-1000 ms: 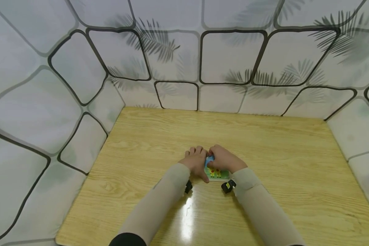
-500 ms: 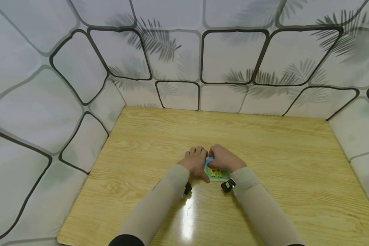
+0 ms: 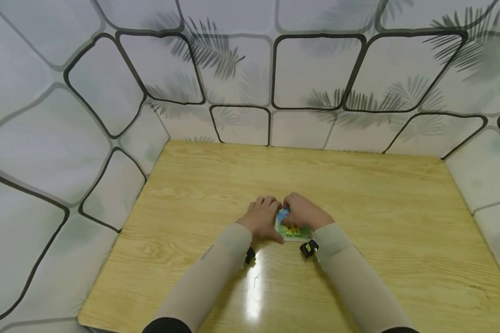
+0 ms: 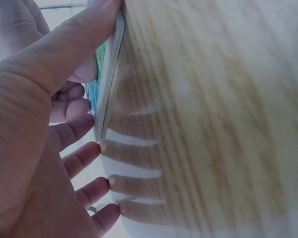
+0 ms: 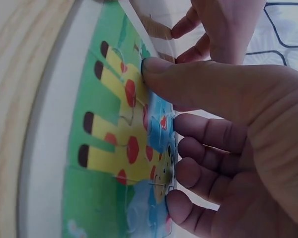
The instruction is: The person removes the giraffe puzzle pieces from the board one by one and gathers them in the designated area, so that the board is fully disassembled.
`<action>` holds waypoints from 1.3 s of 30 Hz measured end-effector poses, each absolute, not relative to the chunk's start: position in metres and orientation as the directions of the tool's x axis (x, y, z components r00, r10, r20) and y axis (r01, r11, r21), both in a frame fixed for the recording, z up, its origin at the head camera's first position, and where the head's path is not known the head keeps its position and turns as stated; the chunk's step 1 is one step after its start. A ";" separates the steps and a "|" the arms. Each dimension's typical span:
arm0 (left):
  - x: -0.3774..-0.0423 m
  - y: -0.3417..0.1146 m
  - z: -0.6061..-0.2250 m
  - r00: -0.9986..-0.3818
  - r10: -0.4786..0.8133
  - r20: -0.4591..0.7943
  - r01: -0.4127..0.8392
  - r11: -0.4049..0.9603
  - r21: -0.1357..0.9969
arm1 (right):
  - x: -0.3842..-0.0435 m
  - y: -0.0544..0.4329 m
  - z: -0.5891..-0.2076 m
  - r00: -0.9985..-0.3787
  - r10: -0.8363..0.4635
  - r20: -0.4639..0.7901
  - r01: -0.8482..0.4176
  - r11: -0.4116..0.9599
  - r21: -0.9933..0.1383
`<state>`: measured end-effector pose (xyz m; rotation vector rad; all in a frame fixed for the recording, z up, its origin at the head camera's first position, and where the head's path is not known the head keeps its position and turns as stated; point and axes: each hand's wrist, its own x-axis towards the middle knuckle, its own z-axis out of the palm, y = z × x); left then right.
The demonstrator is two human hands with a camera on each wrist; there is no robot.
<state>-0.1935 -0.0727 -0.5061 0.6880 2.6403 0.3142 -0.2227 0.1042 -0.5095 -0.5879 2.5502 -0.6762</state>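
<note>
A jigsaw puzzle (image 3: 296, 235) with a yellow, red-spotted giraffe on a green and blue ground lies between both hands. It sits in a tray with a pale border (image 5: 44, 163). My left hand (image 3: 261, 219) rests along the tray's left side, fingers extended, fingertips on the table and thumb at the near corner. The tray's edge (image 4: 111, 74) shows beside that thumb in the left wrist view. Over the upper part of the puzzle, my right hand (image 3: 303, 212) pinches a blue puzzle piece (image 5: 160, 116) between thumb and curled fingers. The right hand covers much of the puzzle in the head view.
The puzzle lies on a glossy wood-grain table (image 3: 216, 185). Patterned cloth walls (image 3: 316, 74) rise behind and at both sides. A small black wrist camera (image 3: 309, 249) sits under the right wrist.
The left wrist has shifted slightly to the left, its hand still at the tray's side. The right hand keeps its place on the puzzle. The head view has tilted a little.
</note>
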 end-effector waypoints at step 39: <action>-0.201 -0.074 -0.514 -0.808 0.483 -0.337 0.374 0.862 0.341 | -0.230 0.105 -0.511 -0.814 -0.485 -0.319 -0.213 0.760 -0.613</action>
